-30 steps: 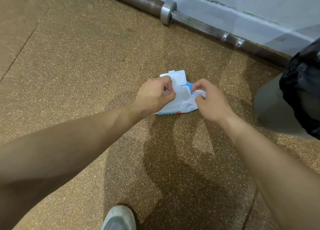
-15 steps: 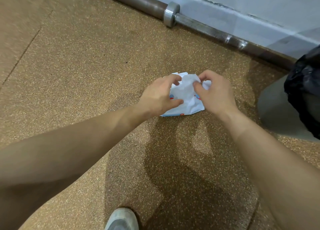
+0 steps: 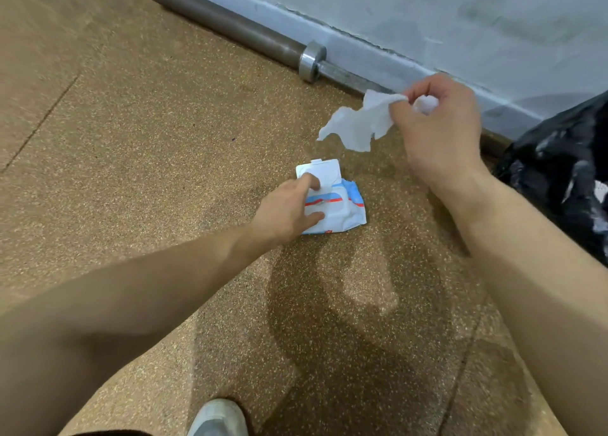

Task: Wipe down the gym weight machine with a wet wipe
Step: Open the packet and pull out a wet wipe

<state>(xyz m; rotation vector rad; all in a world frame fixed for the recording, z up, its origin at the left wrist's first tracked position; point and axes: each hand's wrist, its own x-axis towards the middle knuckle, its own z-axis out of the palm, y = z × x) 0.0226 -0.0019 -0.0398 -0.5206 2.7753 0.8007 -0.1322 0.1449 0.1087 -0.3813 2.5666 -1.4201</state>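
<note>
Now, in the head view, the wipe [image 3: 358,123] is out. Half a second ago both hands were bunched together over the pack [image 3: 343,213], tugging at the sheet. The right hand [image 3: 441,139] has since lifted up and away toward the wall, and the wipe hangs crumpled from its pinched thumb and fingertips, fully free of the pack and well apart from it. A little of the sheet also shows inside the curl of that hand.

The left hand [image 3: 286,212] has stayed low, below and to the left of the right. Its fingers are spread flat over the pack, holding it down on the speckled floor [image 3: 131,139], with one fingertip at the raised lid [image 3: 324,172]. The lid is still open.

Beyond the right hand a barbell [image 3: 230,24] lies along the wall, and a black bag [image 3: 566,179] sits just to that hand's right.

So the fetching step looks done. No weight machine is in view, so wiping has not begun. Closing the lid seems the likely next small job.
</note>
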